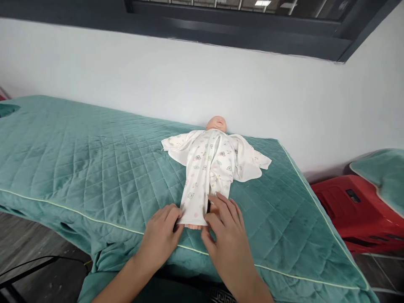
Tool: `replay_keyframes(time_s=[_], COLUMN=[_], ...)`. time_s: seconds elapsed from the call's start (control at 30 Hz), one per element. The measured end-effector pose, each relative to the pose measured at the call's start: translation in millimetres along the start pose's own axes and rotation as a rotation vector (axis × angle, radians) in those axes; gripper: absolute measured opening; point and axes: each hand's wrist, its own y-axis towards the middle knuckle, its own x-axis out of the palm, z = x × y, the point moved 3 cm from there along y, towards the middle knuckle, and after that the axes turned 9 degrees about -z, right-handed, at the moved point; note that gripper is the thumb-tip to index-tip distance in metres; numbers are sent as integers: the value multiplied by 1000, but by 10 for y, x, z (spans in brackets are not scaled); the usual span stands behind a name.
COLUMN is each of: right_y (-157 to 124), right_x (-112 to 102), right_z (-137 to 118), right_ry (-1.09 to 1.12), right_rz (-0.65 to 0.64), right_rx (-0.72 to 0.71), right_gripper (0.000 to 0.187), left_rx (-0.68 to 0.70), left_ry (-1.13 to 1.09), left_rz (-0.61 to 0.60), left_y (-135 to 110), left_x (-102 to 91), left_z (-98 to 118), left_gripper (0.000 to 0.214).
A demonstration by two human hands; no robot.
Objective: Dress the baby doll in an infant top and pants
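Note:
A baby doll (216, 123) lies on its back, its head toward the wall. It wears white printed baby clothes (203, 164), with sleeves spread out to both sides. At the hem of the pant leg on the left, my left hand (164, 231) pinches the cloth's left corner between thumb and fingers. My right hand (224, 229) pinches the same hem at its right side, its other fingers resting over the second leg. The doll's toes (193, 227) peep out below the hem. My right fingers partly hide the other leg.
A green quilted cover (126, 168) with pale piping spreads over the bed beneath the doll. Behind it rises a white wall (126, 75) under a dark window frame (221, 29). A red plastic stool (350, 206) with green cloth (385, 176) stands at the right.

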Motion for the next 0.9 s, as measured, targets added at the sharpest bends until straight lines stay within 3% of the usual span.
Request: replay_keyframes(time_s=[0.17, 0.3, 0.4, 0.5, 0.67, 0.9], right_y=[-93, -259, -306, -224, 4, 82], right_x=[26, 29, 142, 293, 384, 271], right_z=[70, 342, 566, 687, 731, 784], right_ry=[179, 396, 382, 333, 266, 402], right_rz=[-8, 156, 223, 169, 104, 136], right_rx=[25, 170, 277, 361, 379, 294], right_gripper=[14, 22, 30, 27, 12, 7], left_rx=[6, 162, 311, 341, 235, 166], left_ry=[-22, -139, -121, -27, 168, 193], left_rz=[7, 152, 186, 105, -84, -126], left_y=[-55, -64, 53, 312, 691, 763], left_x=[-55, -196, -267, -250, -136, -105], left_z=[79, 304, 528, 698, 779, 728], left_gripper=[9, 16, 22, 19, 19, 15])
